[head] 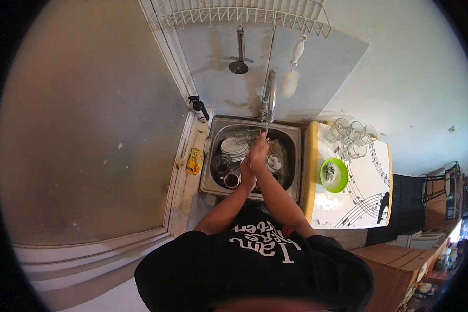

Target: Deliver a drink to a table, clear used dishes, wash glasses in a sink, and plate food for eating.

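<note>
Over a stainless steel sink, my hands are close together and touch. My right hand points up toward the tap, its fingertips at a thin stream of water. Just below and left of it, my left hand rests against its side. Both palms are hidden, so whether anything is held there is unclear. Left of my hands sit stacked white plates, a drinking glass on its side, a dark glass bowl and a cup of dark liquid. Another glass is to their right.
On the white-topped surface at right stand several upturned glasses and a green bowl holding a scouring pad. A spray bottle and yellow packet occupy the left ledge. A brush and masher hang from the wire rack.
</note>
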